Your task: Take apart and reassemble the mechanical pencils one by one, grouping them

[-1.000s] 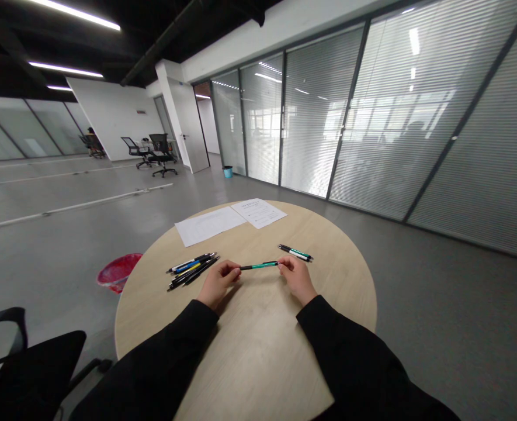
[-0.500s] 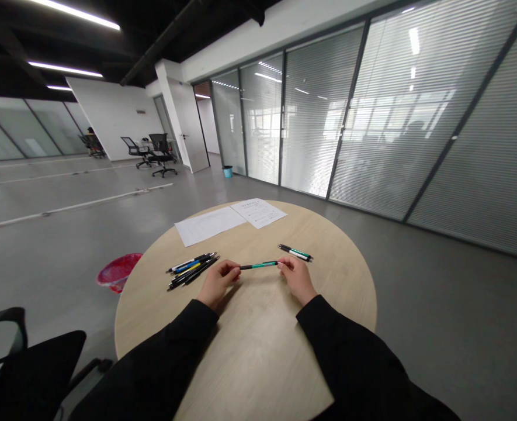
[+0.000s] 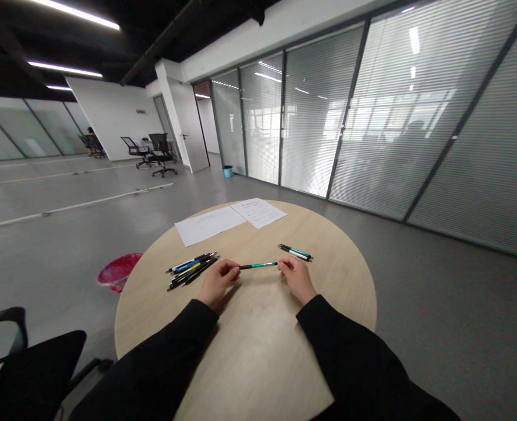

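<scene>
A green and black pen [image 3: 259, 265] is stretched lengthwise between my two hands, just above the tabletop. My left hand [image 3: 218, 283] pinches its black end between thumb and fingers. At the other end, the fingertips of my right hand [image 3: 297, 279] are closed on the pen's tip. Left of my left hand lies a loose bunch of pens [image 3: 191, 270], black, blue, yellow and white, side by side at a slant. Beyond my right hand, a small group of green, white and black pens [image 3: 295, 252] rests on the table.
The round wooden table [image 3: 258, 362] carries two sheets of paper, a left one [image 3: 210, 224] and a printed right one [image 3: 259, 213], at its far side. A red basin [image 3: 118, 272] stands left of the table. Nearer on the left is a black chair [image 3: 30, 374].
Both hands stay nearly in place, still holding the pen at its two ends. The pen looks slightly turned about its length, showing a bit more white near the right end.
</scene>
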`<state>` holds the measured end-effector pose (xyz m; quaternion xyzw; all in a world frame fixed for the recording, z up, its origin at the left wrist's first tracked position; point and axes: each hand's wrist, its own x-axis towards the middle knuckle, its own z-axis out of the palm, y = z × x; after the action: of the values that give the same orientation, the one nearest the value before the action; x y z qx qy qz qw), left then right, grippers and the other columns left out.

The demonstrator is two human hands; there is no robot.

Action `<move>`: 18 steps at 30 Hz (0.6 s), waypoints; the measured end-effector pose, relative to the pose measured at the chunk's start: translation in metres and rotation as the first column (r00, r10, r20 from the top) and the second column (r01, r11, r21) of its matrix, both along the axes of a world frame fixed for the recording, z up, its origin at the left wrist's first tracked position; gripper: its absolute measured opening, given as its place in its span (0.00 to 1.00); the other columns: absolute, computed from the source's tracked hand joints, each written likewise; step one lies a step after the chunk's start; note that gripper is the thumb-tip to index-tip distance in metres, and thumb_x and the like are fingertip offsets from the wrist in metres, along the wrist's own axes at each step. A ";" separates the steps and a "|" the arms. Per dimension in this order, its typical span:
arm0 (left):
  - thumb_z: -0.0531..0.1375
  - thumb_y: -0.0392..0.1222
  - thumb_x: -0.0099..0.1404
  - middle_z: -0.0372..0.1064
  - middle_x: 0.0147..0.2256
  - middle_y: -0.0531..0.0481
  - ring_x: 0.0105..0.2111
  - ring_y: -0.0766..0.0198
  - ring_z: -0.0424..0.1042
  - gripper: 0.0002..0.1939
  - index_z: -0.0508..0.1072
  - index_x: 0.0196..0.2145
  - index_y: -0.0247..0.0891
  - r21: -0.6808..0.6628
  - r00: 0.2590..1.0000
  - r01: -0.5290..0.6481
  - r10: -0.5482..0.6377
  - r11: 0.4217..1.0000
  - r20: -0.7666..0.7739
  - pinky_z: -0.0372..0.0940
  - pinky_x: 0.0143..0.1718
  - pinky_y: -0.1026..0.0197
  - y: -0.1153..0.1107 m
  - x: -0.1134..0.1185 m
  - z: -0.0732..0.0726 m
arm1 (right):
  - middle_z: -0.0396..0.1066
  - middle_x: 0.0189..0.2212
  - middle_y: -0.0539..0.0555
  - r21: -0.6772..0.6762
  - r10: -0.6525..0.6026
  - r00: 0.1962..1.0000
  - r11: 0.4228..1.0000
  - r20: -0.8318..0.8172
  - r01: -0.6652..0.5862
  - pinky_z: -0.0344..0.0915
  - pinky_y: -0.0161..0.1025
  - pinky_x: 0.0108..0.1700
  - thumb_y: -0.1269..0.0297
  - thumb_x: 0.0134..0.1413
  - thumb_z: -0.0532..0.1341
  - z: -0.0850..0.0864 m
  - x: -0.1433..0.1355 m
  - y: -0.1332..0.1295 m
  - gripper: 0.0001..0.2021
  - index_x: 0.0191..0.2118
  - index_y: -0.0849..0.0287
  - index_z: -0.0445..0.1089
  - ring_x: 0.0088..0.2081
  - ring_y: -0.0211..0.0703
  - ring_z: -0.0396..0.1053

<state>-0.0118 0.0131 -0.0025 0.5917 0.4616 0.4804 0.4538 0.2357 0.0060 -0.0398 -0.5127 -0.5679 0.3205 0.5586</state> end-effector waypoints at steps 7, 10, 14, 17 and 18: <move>0.69 0.52 0.52 0.72 0.24 0.52 0.25 0.65 0.70 0.17 0.74 0.31 0.35 -0.006 1.000 0.002 -0.002 1.000 0.004 0.65 0.29 0.63 -0.002 0.000 0.003 | 0.73 0.25 0.51 0.002 0.004 1.000 1.000 0.011 -0.004 0.64 0.37 0.30 0.59 0.54 0.60 0.003 0.000 -0.001 0.09 0.31 0.59 0.74 0.26 0.42 0.70; 0.70 0.52 0.51 0.72 0.24 0.52 0.25 0.65 0.70 0.17 0.74 0.31 0.35 -0.005 1.000 0.004 -0.004 1.000 0.003 0.65 0.29 0.63 -0.001 0.000 0.002 | 0.72 0.24 0.51 0.002 0.005 1.000 1.000 0.009 -0.005 0.63 0.36 0.29 0.59 0.55 0.60 0.003 0.000 -0.002 0.10 0.30 0.59 0.73 0.26 0.42 0.69; 0.69 0.52 0.52 0.72 0.24 0.52 0.25 0.64 0.70 0.17 0.74 0.30 0.35 -0.004 1.000 0.004 -0.004 1.000 0.001 0.65 0.29 0.62 -0.001 0.000 0.001 | 0.71 0.23 0.50 -0.008 -0.003 1.000 1.000 -0.001 0.003 0.62 0.36 0.28 0.59 0.54 0.60 0.003 -0.001 -0.003 0.09 0.30 0.58 0.73 0.26 0.42 0.68; 0.69 0.52 0.52 0.71 0.24 0.52 0.25 0.65 0.69 0.17 0.74 0.30 0.36 -0.005 1.000 0.010 -0.010 1.000 0.003 0.64 0.29 0.62 -0.001 0.000 0.002 | 0.71 0.24 0.51 -0.011 0.001 1.000 1.000 0.007 -0.001 0.63 0.36 0.28 0.58 0.55 0.60 0.004 -0.001 -0.003 0.10 0.30 0.58 0.73 0.26 0.43 0.69; 0.69 0.52 0.52 0.71 0.24 0.52 0.25 0.65 0.69 0.17 0.74 0.30 0.36 -0.006 1.000 0.010 -0.010 1.000 0.006 0.64 0.29 0.62 -0.001 0.000 0.002 | 0.72 0.24 0.51 -0.010 0.001 1.000 1.000 0.013 -0.001 0.63 0.37 0.29 0.58 0.55 0.60 0.003 -0.001 -0.003 0.10 0.30 0.58 0.73 0.26 0.43 0.69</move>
<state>-0.0115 0.0119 -0.0009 0.5911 0.4586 0.4787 0.4594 0.2349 0.0031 -0.0366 -0.5171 -0.5702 0.3202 0.5523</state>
